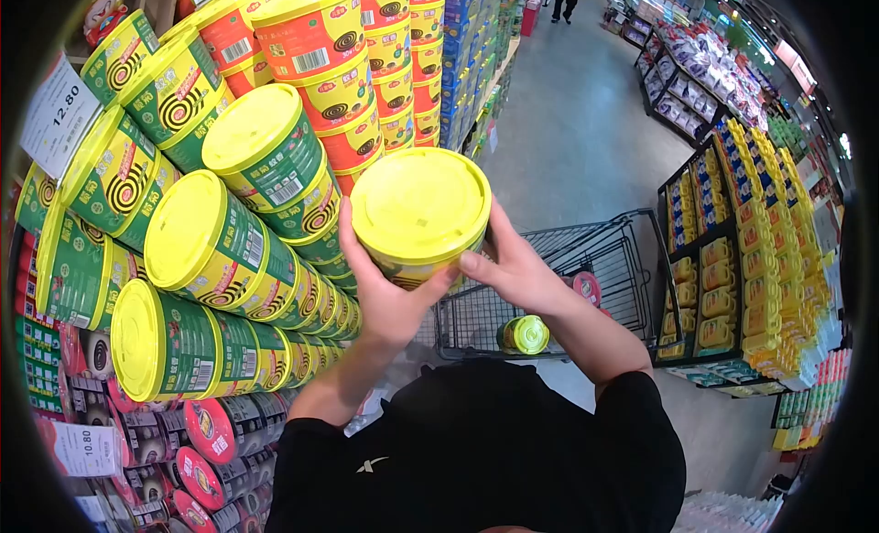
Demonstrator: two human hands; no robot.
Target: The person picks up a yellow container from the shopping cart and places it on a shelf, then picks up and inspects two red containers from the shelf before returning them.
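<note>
A tub of mosquito coils with a bright yellow lid is held up in front of me by both hands. My left hand wraps round its left side, thumb near the bottom front. Around the right side curls my right hand, its thumb also at the front. Most of the tub's printed wall is hidden by the lid and my hands. Close on the left stand stacked green and yellow tubs of the same kind. Below the hands is a wire shopping cart with a yellow-lidded container and a pink round item inside.
Orange and yellow tubs stack up behind the green ones. Price signs stick out at left, above pink-lidded containers lower down. A grey aisle floor runs ahead, with yellow product shelves at right. A person stands far off.
</note>
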